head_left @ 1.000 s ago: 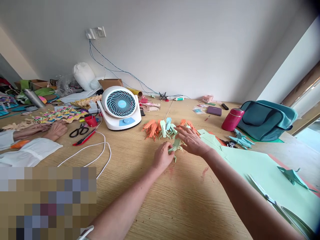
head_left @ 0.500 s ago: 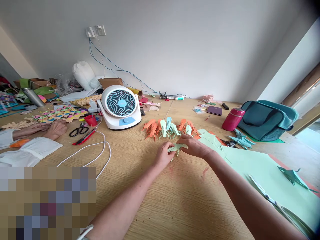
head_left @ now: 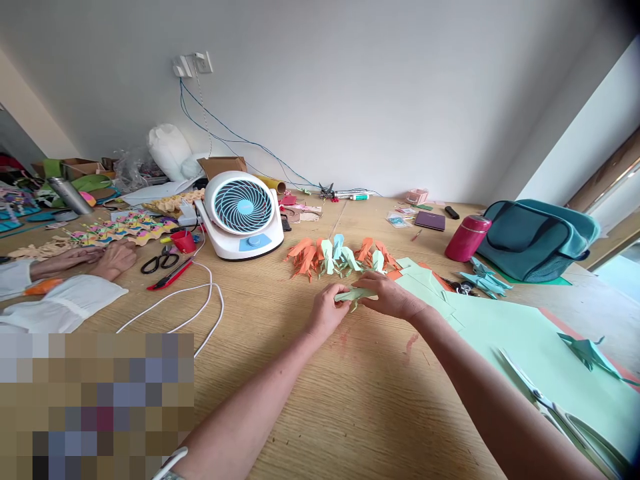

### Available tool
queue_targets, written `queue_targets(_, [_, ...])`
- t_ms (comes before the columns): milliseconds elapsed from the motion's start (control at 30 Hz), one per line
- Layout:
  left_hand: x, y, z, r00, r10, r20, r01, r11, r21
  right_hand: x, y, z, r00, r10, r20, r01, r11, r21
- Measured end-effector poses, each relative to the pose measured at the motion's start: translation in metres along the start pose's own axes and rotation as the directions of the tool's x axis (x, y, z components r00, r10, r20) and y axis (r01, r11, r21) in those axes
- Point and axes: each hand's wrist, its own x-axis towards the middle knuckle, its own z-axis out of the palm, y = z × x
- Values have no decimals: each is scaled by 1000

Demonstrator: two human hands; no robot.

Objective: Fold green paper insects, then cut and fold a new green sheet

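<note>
My left hand (head_left: 325, 313) and my right hand (head_left: 390, 296) meet over the wooden table (head_left: 320, 400), both pinched on a small light green folded paper figure (head_left: 354, 294). The left fingers grip its left end, the right fingers its right end. Just behind it stands a row of orange, green and blue folded paper figures (head_left: 335, 257). Light green paper sheets (head_left: 505, 327) lie under and to the right of my right forearm.
A white and blue desk fan (head_left: 241, 215) with a looping white cable (head_left: 200, 300) stands left of centre. Black scissors (head_left: 155, 261), a red bottle (head_left: 466, 238) and a teal bag (head_left: 535, 238) are nearby. Another person's hands (head_left: 100, 259) rest at the left. Scissors (head_left: 550, 407) lie at the lower right.
My right hand came down from an open spread over the paper figures and closed on the green figure's right end; the figure now lies level between both hands.
</note>
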Motion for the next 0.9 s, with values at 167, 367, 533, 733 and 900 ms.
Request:
queue_targets(167, [-1,2,-1,1000,7,10,-7,1000,-24,-2,1,-1,995,96,-11,-95,994,50])
queue_targets(367, [-1,2,-2,1000,-28,4,28,998,-55,-3,1,3,992,121,-43,-118,990,79])
queue_targets(533, [0,-4,1,998,-70,0,69,994,-89,-4,-4,7,981,169,-97,-160,983,89])
queue_targets(733, [1,-9,3,996,-83,8,84,990,-110,-7,-6,15,973,178,-149,-167,983,81])
queue_targets(900, [1,-5,0,999,-38,18,40,994,-101,-7,-7,18,968,183,-171,-171,982,82])
